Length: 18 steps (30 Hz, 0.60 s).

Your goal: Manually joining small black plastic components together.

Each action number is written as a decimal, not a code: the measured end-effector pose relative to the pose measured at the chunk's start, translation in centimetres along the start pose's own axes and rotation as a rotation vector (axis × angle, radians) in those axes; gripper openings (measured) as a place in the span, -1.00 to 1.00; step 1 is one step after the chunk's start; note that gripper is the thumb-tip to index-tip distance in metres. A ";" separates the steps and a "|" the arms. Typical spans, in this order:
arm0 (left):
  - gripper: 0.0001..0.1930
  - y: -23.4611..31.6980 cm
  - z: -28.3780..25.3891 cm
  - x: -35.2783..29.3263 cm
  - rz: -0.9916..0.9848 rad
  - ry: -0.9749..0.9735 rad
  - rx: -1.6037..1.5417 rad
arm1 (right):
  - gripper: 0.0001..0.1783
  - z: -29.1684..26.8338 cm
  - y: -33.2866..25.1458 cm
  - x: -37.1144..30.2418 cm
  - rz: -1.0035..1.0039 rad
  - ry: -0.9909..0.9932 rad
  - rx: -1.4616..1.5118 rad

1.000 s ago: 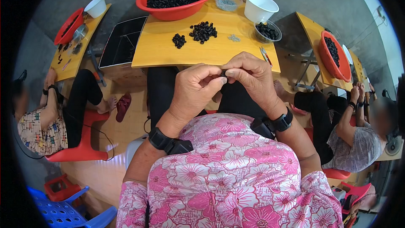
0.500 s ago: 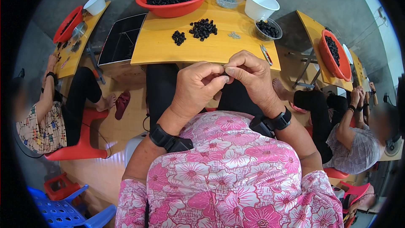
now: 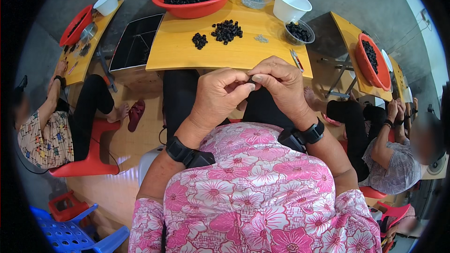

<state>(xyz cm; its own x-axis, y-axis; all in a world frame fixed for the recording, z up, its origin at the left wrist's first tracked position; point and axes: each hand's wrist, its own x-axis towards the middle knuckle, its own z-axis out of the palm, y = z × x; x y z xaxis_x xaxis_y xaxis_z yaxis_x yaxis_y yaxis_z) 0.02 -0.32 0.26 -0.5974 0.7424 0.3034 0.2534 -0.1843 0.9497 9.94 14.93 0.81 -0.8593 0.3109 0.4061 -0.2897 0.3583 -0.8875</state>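
Observation:
My left hand (image 3: pixel 220 94) and my right hand (image 3: pixel 280 88) meet in front of me, just off the near edge of the table. Their thumbs and forefingers are pinched together on a small black piece (image 3: pixel 252 79), mostly covered by the fingertips. On the table beyond lie a larger pile of short black ring-like pieces (image 3: pixel 226 32) and a smaller black pile (image 3: pixel 199 41). To their right is a little heap of small clear or silvery bits (image 3: pixel 261 38). Small thread snips (image 3: pixel 296 60) rest at the table's right edge.
A red basin (image 3: pixel 194 11) full of black pieces stands at the back of the yellow table (image 3: pixel 183 58). Right of it are a clear tub (image 3: pixel 255 1), a white bowl (image 3: pixel 291 5) and a clear bowl of black pieces (image 3: pixel 299 33). People sit at tables on both sides.
The black piece shows a little more between my fingertips as the fingers shift slightly. Both hands stay in nearly the same place.

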 end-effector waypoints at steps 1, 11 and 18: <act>-0.93 -0.1 -0.1 0.1 0.065 0.004 0.061 | -0.90 0.0 0.1 0.0 -0.007 0.008 -0.015; -0.91 0.2 -0.2 0.3 0.066 -0.015 0.060 | -0.92 0.5 -0.2 -0.1 -0.030 0.071 -0.057; -0.87 0.1 -0.3 0.4 0.083 -0.017 0.077 | -0.92 0.3 -0.1 0.2 -0.084 0.070 -0.109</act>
<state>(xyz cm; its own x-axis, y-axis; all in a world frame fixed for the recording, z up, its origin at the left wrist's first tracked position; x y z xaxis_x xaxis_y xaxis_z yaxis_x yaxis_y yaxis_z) -0.40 -0.18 0.48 -0.5594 0.7374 0.3785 0.3595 -0.1957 0.9124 9.60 14.70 0.88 -0.8018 0.3348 0.4949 -0.3083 0.4777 -0.8227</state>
